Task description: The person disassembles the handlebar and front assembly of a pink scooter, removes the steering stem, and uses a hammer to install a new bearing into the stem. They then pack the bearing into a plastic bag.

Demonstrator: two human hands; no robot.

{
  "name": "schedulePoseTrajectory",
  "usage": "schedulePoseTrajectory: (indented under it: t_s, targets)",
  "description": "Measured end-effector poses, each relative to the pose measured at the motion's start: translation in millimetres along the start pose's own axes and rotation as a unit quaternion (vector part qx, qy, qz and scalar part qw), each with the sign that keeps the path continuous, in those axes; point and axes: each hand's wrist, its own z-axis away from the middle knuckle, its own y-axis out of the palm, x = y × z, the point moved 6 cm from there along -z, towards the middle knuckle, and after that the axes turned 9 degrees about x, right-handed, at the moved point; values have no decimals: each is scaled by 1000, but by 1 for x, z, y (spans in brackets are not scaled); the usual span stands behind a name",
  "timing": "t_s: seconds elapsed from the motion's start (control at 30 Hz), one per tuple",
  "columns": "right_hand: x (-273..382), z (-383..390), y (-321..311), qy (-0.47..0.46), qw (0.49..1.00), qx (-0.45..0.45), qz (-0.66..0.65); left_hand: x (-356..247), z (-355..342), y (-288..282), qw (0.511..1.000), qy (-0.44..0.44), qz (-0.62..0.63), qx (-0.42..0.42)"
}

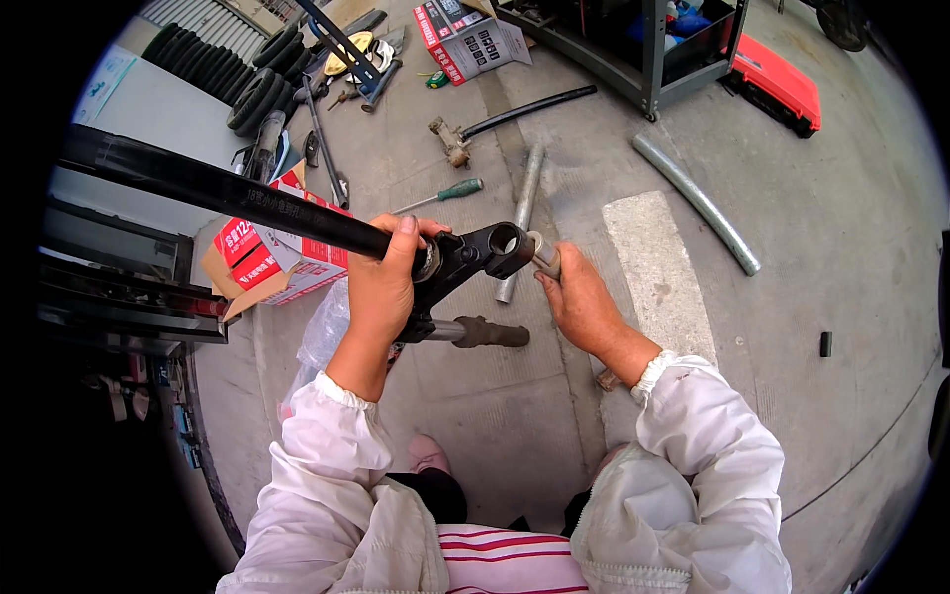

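I hold a black motorcycle fork assembly (463,262) at mid-height. My left hand (384,277) wraps round the base of its long black tube (237,203), close to the clamp. One leg (480,332) with a silver tube and dark end extends right from the lower part of the clamp. My right hand (594,309) grips a pale metal tube (544,254), its end right beside the round clamp hole; whether they touch I cannot tell. The rest of that tube is hidden behind my fingers.
On the concrete lie a hammer (451,144), a green-handled screwdriver (460,189), a metal pipe (698,203) and another pipe (529,193). An open red-and-white carton (287,259) stands left. Farther off are a wheeled cart (648,69), a red case (777,84) and stacked tyres (203,64).
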Motion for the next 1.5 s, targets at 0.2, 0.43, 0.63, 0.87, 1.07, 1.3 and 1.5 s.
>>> schedulePoseTrajectory:
  t_s: [0.2,0.43,0.63,0.87,1.07,1.3,1.5]
  targets:
    - [4,-2,20,-38,999,3,0,5,3,-11,1000,-5,-6,-23]
    - [1,-18,28,-64,998,-10,7,2,6,-14,999,-27,-38,-26]
    - [7,-13,26,-86,996,-23,-26,-2,8,-13,999,-23,-41,-17]
    - [-6,1,23,-41,998,-32,-25,-5,12,4,999,-15,-38,-2]
    - [-17,24,-1,17,995,-73,-73,-14,0,50,994,28,-86,56]
    - [9,24,-36,-60,990,-73,108,-12,-5,58,991,22,-127,45]
    - [-152,188,3,424,798,308,297,-7,-18,58,980,13,-16,196]
